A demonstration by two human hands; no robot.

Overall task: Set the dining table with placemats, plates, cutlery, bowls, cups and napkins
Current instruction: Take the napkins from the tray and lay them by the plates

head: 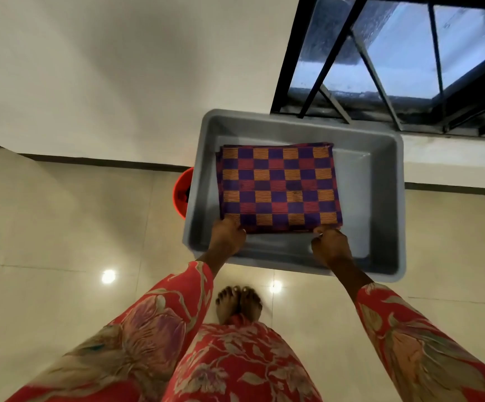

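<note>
Placemats [280, 185], a folded stack in a purple, orange and red check, lie in a grey plastic tub [386, 204], and that is where I am reaching from the head view. My left hand [226, 237] grips the near left corner of the stack, fingers curled over the edge; my right hand [331, 247] pinches the near right corner the same way. The stack sits toward the left of the tub floor, its far edge close to the far wall, with bare grey bottom showing along its right side.

As I judge it, the task has barely begun. No dining table is in sight, nor any plate, cutlery, bowl, cup or napkin, so nothing visible has been laid. Only the mats are in hand, and they are not yet clear of the tub; everything else remains to be fetched and set.

Around me, a red bucket [183, 191] stands just beside the tub's left wall, partly hidden behind it. A dark barred window [403, 62] fills the upper right, with a pale wall to the left. Below are glossy floor tiles [47, 242], my bare feet [239, 301] and flowered red sleeves [160, 323]. The tub's walls are what I would have to lift over; otherwise nothing blocks the mats.
</note>
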